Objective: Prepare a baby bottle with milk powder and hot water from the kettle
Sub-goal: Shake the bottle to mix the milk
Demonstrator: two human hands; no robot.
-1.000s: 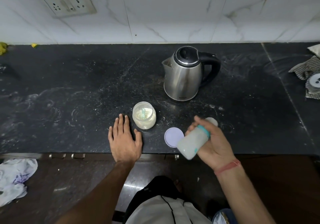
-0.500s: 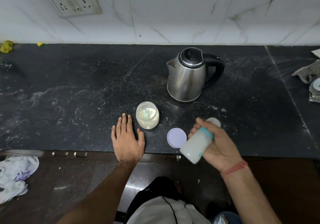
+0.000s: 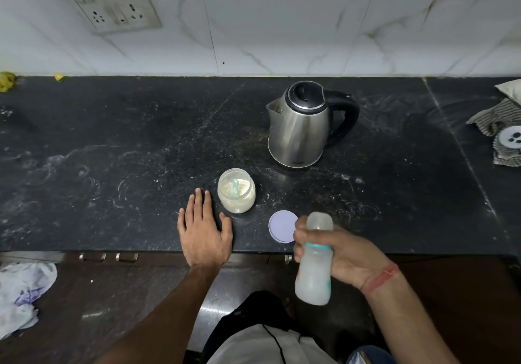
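- Since half a second ago the baby bottle (image 3: 313, 273) has swung from a slant to nearly upright, cap end up, in the right hand (image 3: 342, 253), whose fingers wrap its neck.
- Just beyond those knuckles lies a lilac lid (image 3: 282, 226) on the dark counter (image 3: 112, 143).
- Off to that hand's left, the left hand (image 3: 204, 229) rests flat, fingers straight, beside the open powder jar (image 3: 236, 194).
- Farthest back stands the steel kettle (image 3: 300, 127).

left grip (image 3: 204, 232) flat, fingers straight | right grip (image 3: 342, 253) curled, clasping
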